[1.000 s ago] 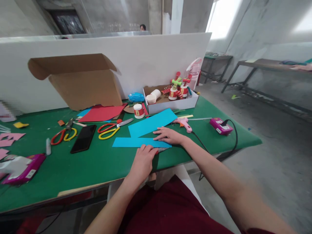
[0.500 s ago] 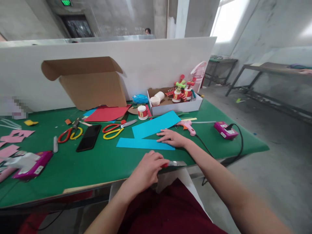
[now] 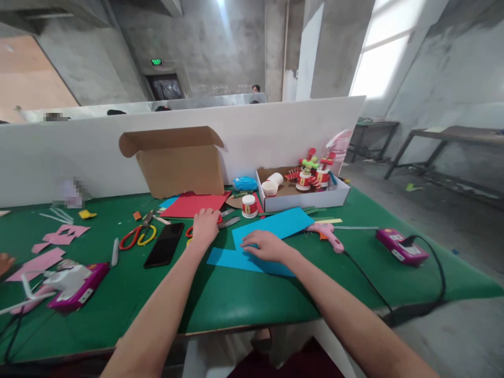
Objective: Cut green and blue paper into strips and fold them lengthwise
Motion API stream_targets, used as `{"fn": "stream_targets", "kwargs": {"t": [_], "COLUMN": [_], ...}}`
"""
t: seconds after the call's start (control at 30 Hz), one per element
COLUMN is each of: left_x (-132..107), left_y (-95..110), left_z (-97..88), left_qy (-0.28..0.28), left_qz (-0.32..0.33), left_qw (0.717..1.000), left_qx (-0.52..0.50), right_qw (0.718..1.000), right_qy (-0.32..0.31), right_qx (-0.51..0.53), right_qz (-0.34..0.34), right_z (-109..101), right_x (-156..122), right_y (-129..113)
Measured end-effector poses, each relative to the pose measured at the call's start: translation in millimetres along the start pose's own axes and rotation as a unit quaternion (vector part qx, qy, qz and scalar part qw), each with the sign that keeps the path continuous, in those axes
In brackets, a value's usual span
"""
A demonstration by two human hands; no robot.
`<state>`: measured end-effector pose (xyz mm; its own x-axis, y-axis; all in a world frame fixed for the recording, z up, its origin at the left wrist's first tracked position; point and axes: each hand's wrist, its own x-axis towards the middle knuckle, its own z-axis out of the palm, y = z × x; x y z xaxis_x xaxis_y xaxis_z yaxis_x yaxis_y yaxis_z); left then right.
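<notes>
Left of the wide blue paper point(image 3: 281, 223), the left hand point(image 3: 205, 230) covers scissors point(image 3: 230, 222), grip hidden; along that paper's near edge, the right hand point(image 3: 268, 247), fingers loosely spread, perhaps steadies the narrower blue strip point(image 3: 231, 259).

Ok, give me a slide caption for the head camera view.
Left hand over the scissors, right hand over blue paper, with a pink glue gun on a green table.

Green table point(image 3: 220, 304) — black phone point(image 3: 164, 245) | blue sheets point(image 3: 281, 221) | pink glue gun point(image 3: 332, 236)
</notes>
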<state>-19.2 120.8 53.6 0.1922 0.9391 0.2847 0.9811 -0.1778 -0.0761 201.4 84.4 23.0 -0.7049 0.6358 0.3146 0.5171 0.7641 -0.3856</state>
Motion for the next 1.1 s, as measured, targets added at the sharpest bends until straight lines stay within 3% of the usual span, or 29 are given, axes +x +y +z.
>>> {"fn": "stream_targets", "kwargs": {"t": [0.13, 0.3, 0.37, 0.43, 0.5, 0.57, 0.7, 0.8, 0.97, 1.1], "left_x": [4, -1, -2, -5, -11, -17, -19, -15, -13, -15], "left_y": [8, 6, 4, 5, 9, 15, 21, 16, 13, 22], "left_z": [15.1, 17.9, 11.4, 3.8, -1.4, -2.5, 4.1, 10.6, 21.7, 25.7], "left_qy": [0.004, -0.007, -0.015, -0.055, -0.131, -0.184, -0.164, -0.131, -0.127, -0.125], "left_qz": [0.008, 0.028, 0.042, 0.106, 0.198, 0.247, 0.222, 0.16, 0.125, 0.137], "left_qw": [1.0, 0.999, 0.998, 0.989, 0.956, 0.929, 0.944, 0.966, 0.972, 0.97], "left_qx": [-0.006, -0.019, -0.033, -0.09, -0.171, -0.206, -0.181, -0.156, -0.152, -0.159], "right_qw": [1.0, 1.0, 0.999, 0.995, 0.989, 0.981, 0.965, 0.972, 0.992, 0.99], "right_qy": [-0.002, 0.004, 0.021, 0.055, 0.095, 0.127, 0.152, 0.098, -0.063, -0.082], "right_qx": [-0.019, 0.0, 0.009, 0.017, 0.019, 0.013, -0.003, -0.015, -0.046, -0.043], "right_qz": [0.014, 0.015, 0.042, 0.08, 0.116, 0.145, 0.212, 0.215, 0.104, 0.11], "right_z": [20, 28, 25, 20, 14, 7, -6, -13, -17, -15], "right_x": [27, 22, 19, 16, 15, 14, 10, 5, -2, -3], "right_y": [-5, 3, 8, 15, 22, 29, 43, 48, 47, 48]}}
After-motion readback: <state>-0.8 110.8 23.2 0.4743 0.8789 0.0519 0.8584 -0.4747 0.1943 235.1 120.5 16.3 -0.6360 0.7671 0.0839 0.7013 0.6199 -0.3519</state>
